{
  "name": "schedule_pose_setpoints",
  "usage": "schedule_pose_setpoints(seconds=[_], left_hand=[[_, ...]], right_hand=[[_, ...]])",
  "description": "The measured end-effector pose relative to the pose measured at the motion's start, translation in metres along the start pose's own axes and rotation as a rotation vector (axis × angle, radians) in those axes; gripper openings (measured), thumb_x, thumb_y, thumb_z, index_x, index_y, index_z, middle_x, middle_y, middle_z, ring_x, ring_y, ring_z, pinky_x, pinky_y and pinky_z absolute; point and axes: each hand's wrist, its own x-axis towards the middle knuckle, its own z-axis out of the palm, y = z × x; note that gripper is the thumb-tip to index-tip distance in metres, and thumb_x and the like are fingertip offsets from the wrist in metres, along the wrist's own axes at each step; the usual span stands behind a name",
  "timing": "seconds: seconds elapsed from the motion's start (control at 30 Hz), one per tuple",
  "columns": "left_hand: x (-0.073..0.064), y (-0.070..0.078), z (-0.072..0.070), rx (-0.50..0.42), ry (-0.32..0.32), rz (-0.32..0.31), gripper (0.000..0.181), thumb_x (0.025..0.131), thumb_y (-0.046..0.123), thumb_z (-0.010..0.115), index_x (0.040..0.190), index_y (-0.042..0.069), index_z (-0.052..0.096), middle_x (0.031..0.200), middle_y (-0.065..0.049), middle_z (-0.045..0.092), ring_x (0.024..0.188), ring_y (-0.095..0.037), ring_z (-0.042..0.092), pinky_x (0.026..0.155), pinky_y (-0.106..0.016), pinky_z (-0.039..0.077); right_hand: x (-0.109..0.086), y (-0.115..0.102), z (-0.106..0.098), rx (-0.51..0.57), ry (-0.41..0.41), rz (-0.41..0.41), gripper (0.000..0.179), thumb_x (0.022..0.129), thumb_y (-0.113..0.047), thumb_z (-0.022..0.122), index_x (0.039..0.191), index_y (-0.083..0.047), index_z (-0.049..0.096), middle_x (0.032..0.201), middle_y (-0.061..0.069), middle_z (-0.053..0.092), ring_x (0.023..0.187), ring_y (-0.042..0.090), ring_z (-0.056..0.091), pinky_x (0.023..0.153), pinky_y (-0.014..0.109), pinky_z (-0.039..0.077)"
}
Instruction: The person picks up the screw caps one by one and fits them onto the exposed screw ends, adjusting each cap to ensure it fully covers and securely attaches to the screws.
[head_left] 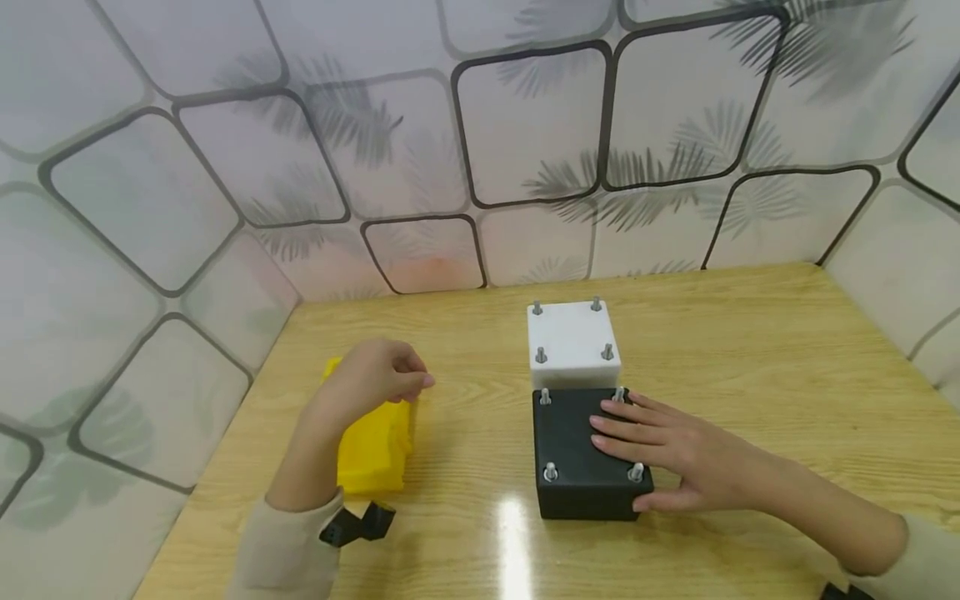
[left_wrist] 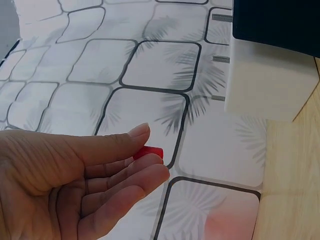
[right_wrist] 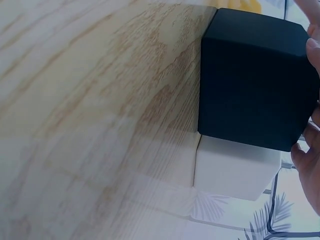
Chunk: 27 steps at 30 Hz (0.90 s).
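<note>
Left hand (head_left: 375, 375) pinches a red piece (left_wrist: 154, 151); right hand (head_left: 678, 457) rests spread on the black box (head_left: 573, 446) beneath; white box (head_left: 573, 333) beyond.

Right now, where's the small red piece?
In the left wrist view, the small red piece is pinched in the left hand; the head view shows that hand overlapping the yellow object, left of the black box.
</note>
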Motion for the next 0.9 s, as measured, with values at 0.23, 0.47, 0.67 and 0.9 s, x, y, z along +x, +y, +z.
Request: schedule_pose_setpoints(seconds=[0.23,0.47,0.67,0.9], left_hand=[[0.006,0.008,0.002,-0.043,-0.021,0.020,0.016,0.089,0.021,0.067,0.091,0.005,0.068,0.078,-0.005,0.067,0.070,-0.015,0.063,0.070,-0.032,0.056],[0.013,0.009,0.011,-0.053,-0.045,0.013,0.015,0.087,0.021,0.068,0.091,0.006,0.068,0.076,-0.003,0.067,0.069,-0.015,0.063,0.069,-0.029,0.056],[0.015,0.016,0.015,-0.050,-0.053,0.025,0.015,0.088,0.022,0.068,0.090,0.007,0.068,0.077,-0.004,0.067,0.069,-0.015,0.062,0.066,-0.028,0.055],[0.016,0.024,0.016,-0.014,-0.046,0.047,0.013,0.088,0.022,0.068,0.089,0.009,0.068,0.077,-0.003,0.067,0.069,-0.014,0.062,0.066,-0.028,0.054]], right_hand=[[0.000,0.000,-0.001,-0.002,0.012,0.004,0.069,0.084,-0.048,0.067,0.133,-0.002,0.052,0.136,0.017,0.052,0.131,0.033,0.042,0.117,0.035,0.015],[-0.001,0.000,0.000,0.000,0.017,0.002,0.069,0.085,-0.048,0.065,0.133,-0.001,0.052,0.137,0.017,0.051,0.131,0.033,0.042,0.117,0.035,0.015],[-0.002,0.000,0.001,0.011,0.019,-0.004,0.070,0.083,-0.047,0.068,0.133,0.000,0.052,0.137,0.018,0.051,0.132,0.033,0.041,0.117,0.035,0.016],[-0.002,0.000,0.002,0.027,0.022,-0.010,0.070,0.083,-0.045,0.069,0.133,0.001,0.052,0.137,0.018,0.050,0.133,0.033,0.040,0.117,0.035,0.017]])
